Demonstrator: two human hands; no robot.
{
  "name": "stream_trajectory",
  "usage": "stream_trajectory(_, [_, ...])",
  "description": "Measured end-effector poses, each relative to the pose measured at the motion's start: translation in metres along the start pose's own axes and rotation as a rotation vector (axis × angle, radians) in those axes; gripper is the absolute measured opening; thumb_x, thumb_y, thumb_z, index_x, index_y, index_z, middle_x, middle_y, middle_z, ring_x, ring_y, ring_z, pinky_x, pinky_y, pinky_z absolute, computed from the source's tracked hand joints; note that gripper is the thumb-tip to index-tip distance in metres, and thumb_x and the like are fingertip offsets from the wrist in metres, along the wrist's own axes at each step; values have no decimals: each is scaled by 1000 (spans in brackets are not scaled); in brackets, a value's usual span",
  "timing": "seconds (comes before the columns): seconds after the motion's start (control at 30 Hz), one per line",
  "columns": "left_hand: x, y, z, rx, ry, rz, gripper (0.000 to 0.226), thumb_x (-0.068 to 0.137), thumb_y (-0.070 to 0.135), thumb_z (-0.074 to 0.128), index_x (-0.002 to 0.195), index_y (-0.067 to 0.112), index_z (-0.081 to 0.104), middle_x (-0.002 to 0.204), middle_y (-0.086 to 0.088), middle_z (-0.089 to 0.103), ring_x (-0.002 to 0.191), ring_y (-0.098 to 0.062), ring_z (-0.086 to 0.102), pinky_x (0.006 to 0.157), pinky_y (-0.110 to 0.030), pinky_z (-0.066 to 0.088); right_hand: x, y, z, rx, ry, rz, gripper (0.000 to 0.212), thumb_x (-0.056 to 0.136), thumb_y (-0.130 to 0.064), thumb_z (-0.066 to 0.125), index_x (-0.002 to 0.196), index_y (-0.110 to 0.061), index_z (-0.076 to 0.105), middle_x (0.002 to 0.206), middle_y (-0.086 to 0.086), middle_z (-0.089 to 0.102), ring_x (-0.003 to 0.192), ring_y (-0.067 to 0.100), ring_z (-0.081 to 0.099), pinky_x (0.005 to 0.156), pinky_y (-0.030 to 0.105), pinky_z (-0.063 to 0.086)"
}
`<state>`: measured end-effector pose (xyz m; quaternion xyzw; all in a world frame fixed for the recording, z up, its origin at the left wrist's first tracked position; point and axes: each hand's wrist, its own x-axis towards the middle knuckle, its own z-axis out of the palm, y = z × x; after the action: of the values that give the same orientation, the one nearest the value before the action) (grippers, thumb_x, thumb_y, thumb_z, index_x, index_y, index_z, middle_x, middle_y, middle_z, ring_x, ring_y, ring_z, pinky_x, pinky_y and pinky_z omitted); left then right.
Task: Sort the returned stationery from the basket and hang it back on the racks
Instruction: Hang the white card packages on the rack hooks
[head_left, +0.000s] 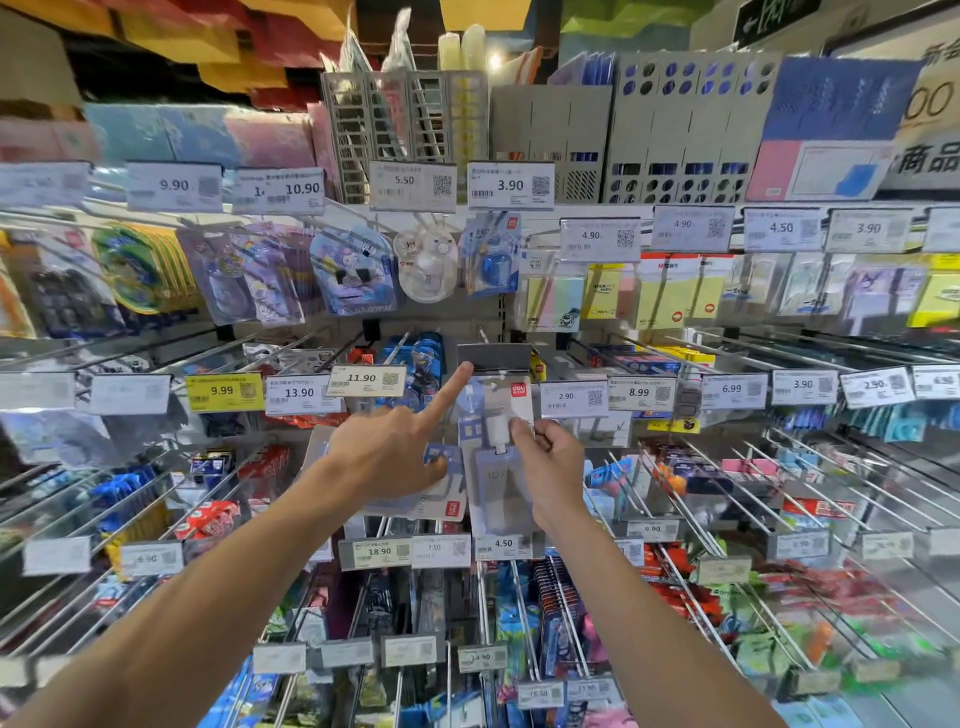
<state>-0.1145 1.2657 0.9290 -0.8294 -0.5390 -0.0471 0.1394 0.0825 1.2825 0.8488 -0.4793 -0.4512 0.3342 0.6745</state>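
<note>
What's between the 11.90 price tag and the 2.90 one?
In the head view, the pointing finger of the left hand and the clear pack that the right hand pinches lie between the 11.90 tag and the 2.90 tag.

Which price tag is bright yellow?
The 9.99 price tag, left of the 13.90 tag. Its neighbours are white or pale cream; only this one is bright yellow.

Left hand (384, 457) index raised, rest gripping pack (451, 505); right hand (553, 462) pinching packet (501, 400).
</note>
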Motion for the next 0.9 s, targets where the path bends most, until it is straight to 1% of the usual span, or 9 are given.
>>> stream_trajectory(0.13, [1, 0, 1, 16, -9, 3, 117, 96, 57, 59, 138, 47, -50, 63, -2, 60, 53, -23, 59, 48, -33, 54, 3, 1, -1, -27, 4, -16, 35, 98, -22, 69, 68, -12, 53, 52, -10, 39, 48, 6, 34, 49, 20, 28])
stream_trajectory(0.2, [1, 0, 1, 17, 0, 1, 117, 96, 58, 59, 138, 47, -50, 63, -1, 59, 52, -23, 58, 46, -31, 50, 4, 1, -1, -40, 8, -19, 35, 97, -24, 69, 68, -12, 54, 52, -9, 41, 49, 7, 35, 50, 21, 29])
stream_trajectory(0.27, [1, 0, 1, 20, 9, 4, 117, 96, 58, 59, 138, 47, -50, 62, -1, 58, 52, -23, 57, 44, -30, 44, 4, 4, 0, -58, 15, -31, 37, 97, -25, 69, 67, -12, 51, 50, -14, 39, 48, 7, 34, 50, 22, 29])
stream_trajectory(0.37, [2, 0, 0, 18, 5, 11, 117, 96, 58, 58, 138, 47, -50, 62, -1, 57, 53, -22, 56, 44, -30, 42, 2, 7, -1, -90, 35, -68, 40, 99, -26, 67, 66, -13, 47, 48, -15, 36, 47, 6, 32, 50, 24, 28])
stream_trajectory(0.53, [2, -2, 0, 9, 2, 16, 116, 96, 58, 58, 139, 47, -50, 63, -2, 60, 53, -22, 58, 48, -35, 52, -1, 7, 4, -136, 46, -88, 45, 99, -27, 65, 63, -18, 40, 45, -14, 35, 46, 7, 31, 52, 27, 28])
stream_trajectory(0.67, [1, -2, -2, 5, -32, 21, 121, 94, 58, 62, 138, 48, -50, 61, -2, 57, 53, -22, 58, 46, -32, 51, 1, 12, 2, -148, 59, -114, 42, 99, -29, 65, 66, -10, 46, 54, -8, 37, 51, 11, 35, 57, 32, 30])
stream_trajectory(0.77, [3, -3, -3, 14, -59, 35, 125, 92, 58, 65, 137, 48, -51, 61, -4, 58, 52, -24, 60, 43, -30, 47, 0, 14, 1, -150, 86, -84, 41, 98, -30, 66, 73, -1, 54, 55, -6, 42, 49, 7, 38, 57, 31, 34])
stream_trajectory(0.83, [3, -3, -4, 22, -64, 36, 126, 91, 59, 66, 137, 48, -50, 61, -4, 59, 52, -24, 62, 42, -30, 47, 1, 16, 0, -148, 97, -58, 38, 98, -30, 66, 75, 0, 56, 55, -6, 44, 48, 4, 40, 57, 30, 36])
stream_trajectory(0.9, [3, -3, -4, 27, -69, 31, 126, 91, 59, 66, 137, 48, -50, 62, -4, 58, 53, -25, 62, 43, -31, 48, 3, 14, 1, -183, 74, -54, 37, 99, -32, 65, 73, -8, 55, 59, -7, 46, 54, 7, 43, 59, 29, 35])
